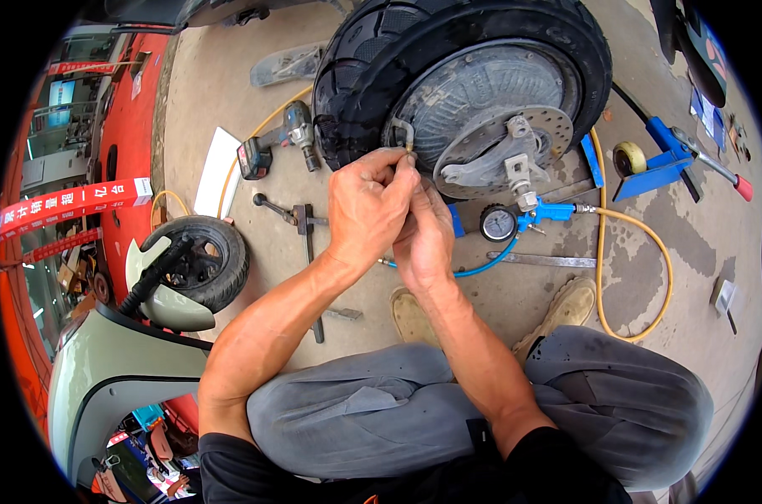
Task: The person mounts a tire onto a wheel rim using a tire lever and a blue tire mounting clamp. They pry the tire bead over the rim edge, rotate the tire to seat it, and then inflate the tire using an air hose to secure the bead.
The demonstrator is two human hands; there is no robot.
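A black-tyred wheel with a dusty grey hub and a drilled brake disc is in front of me. From the hub's near left side sticks out a bent metal valve stem. My left hand is closed, its thumb and forefinger pinched at the stem's tip. Just below and to the right, my right hand is held close against it with the fingers curled in. Whatever lies between the right fingers is hidden behind the left hand. A blue hose passes behind my right wrist.
A blue-handled inflator with a round gauge lies right of my hands, joined to a yellow air hose. Left are a cordless impact wrench, a metal T-shaped tool and a small wheel. A blue jack stands far right.
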